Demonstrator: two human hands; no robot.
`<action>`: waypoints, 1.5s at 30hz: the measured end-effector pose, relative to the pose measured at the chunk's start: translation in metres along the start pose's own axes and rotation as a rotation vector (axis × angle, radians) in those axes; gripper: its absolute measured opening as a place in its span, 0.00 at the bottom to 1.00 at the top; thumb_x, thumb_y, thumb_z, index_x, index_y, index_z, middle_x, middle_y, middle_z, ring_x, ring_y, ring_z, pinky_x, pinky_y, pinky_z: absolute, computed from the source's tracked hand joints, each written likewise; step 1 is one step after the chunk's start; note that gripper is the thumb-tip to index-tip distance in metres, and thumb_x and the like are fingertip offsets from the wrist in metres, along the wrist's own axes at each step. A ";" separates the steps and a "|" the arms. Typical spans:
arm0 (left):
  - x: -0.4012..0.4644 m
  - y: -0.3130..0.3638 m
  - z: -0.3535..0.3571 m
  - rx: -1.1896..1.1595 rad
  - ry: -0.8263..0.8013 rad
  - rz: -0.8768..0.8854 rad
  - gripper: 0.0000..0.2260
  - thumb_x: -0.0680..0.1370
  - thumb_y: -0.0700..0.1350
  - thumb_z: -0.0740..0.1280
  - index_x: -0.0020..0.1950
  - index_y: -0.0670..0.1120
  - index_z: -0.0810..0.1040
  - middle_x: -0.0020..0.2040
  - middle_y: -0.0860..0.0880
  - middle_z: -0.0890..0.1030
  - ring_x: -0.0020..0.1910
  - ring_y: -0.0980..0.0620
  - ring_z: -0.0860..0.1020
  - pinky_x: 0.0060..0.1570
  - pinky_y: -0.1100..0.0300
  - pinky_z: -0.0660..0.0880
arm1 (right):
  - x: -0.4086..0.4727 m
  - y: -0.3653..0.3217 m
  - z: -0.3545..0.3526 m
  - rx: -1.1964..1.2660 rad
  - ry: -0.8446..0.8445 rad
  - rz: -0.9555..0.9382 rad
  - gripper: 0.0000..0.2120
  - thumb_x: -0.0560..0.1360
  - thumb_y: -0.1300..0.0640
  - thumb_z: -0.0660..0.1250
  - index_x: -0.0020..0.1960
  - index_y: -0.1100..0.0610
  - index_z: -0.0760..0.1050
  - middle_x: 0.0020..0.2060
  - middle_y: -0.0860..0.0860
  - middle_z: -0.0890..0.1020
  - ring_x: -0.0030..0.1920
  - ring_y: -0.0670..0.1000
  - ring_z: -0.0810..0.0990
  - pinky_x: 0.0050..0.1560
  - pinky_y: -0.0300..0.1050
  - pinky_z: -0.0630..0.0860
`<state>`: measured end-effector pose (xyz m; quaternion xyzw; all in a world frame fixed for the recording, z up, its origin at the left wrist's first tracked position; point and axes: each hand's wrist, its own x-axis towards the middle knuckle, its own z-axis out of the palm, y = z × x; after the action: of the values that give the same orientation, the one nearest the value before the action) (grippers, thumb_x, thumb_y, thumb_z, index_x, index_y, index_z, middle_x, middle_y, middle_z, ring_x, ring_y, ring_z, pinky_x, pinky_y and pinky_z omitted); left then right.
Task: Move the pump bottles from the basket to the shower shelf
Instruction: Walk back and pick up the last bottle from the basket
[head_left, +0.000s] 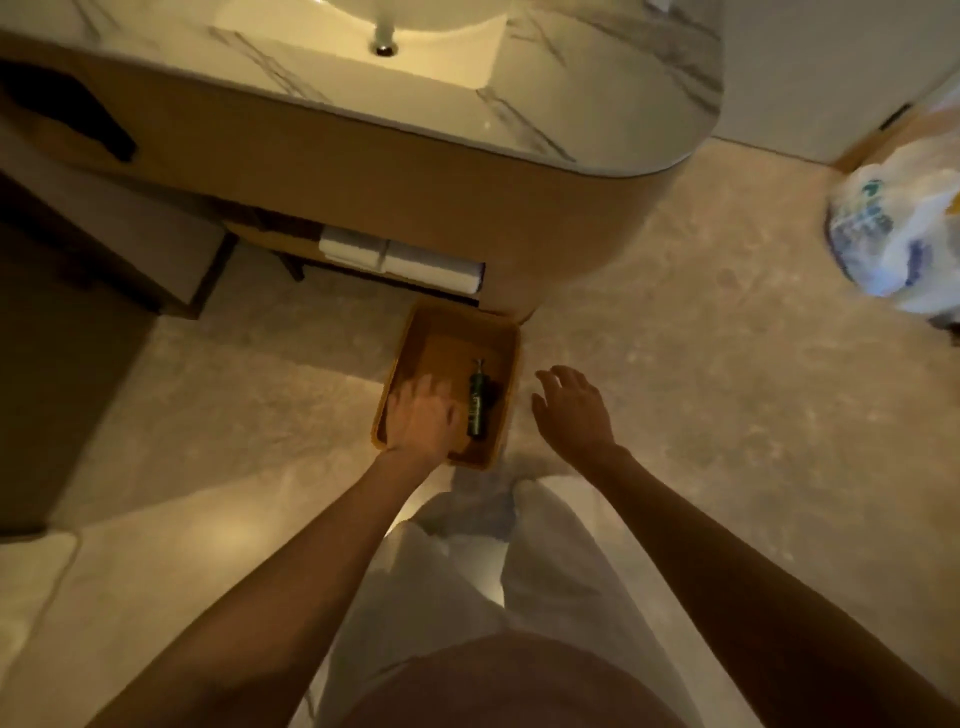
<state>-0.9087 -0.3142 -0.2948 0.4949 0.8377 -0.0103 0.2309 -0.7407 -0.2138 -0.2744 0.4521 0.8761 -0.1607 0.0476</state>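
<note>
- One orange-brown rectangular plastic basket (506, 364) is seen at the centre of the frame, set on the pale marbled floor (727, 395) just below the rounded corner of the vanity.
- One dark green cylindrical pump bottle (476, 402) is counted in the basket; it lies on its side along the right half of the basket floor, with its pump head pointed toward the top of the frame.
- Two bare hands are seen, reaching in from the lower part of the frame.
- The left hand (423, 415) is held over the lower left part of the basket, palm down. Its fingers (428, 387) are spread a little and blurred, and nothing is seen clamped in them. The bottle lies just to the right of these fingers; whether they touch it cannot be told.
- The right hand (571, 410) is held outside the basket, to the right of its rim and over the floor, with the fingers loosely apart and curled and nothing in them. The bottle is set apart from this hand, with the basket wall between them.
- One white marble-patterned surface (597, 78) with one white basin (363, 21) fills the top of the frame.
- Two white paper rolls (400, 257) are counted on the open shelf under the vanity, side by side.
- One white printed plastic bag (893, 234) is seen at the right edge of the frame.
- The person's pale trousers (467, 587) are seen between the two forearms.
</note>
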 end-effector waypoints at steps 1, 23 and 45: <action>0.006 0.004 0.000 -0.022 0.006 -0.054 0.21 0.79 0.51 0.56 0.71 0.47 0.67 0.71 0.45 0.69 0.67 0.43 0.68 0.65 0.49 0.66 | 0.012 0.005 -0.004 0.002 -0.030 -0.046 0.17 0.79 0.54 0.56 0.66 0.59 0.69 0.65 0.58 0.73 0.66 0.57 0.69 0.64 0.51 0.67; 0.186 -0.075 0.256 -0.208 0.062 -0.386 0.19 0.79 0.50 0.58 0.69 0.45 0.68 0.65 0.44 0.72 0.65 0.42 0.69 0.66 0.47 0.63 | 0.240 0.057 0.296 -0.193 -0.346 -0.510 0.22 0.79 0.53 0.56 0.69 0.61 0.64 0.65 0.60 0.71 0.65 0.59 0.69 0.65 0.55 0.69; 0.354 -0.132 0.549 -0.192 -0.083 -0.408 0.24 0.79 0.53 0.56 0.73 0.45 0.63 0.70 0.43 0.68 0.67 0.42 0.68 0.64 0.47 0.65 | 0.356 0.127 0.653 0.079 -0.248 0.370 0.51 0.71 0.49 0.70 0.74 0.62 0.35 0.75 0.64 0.50 0.72 0.64 0.58 0.69 0.55 0.62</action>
<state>-0.9546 -0.2242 -0.9541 0.2904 0.9073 0.0025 0.3042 -0.8874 -0.0806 -1.0021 0.5834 0.7587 -0.2379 0.1659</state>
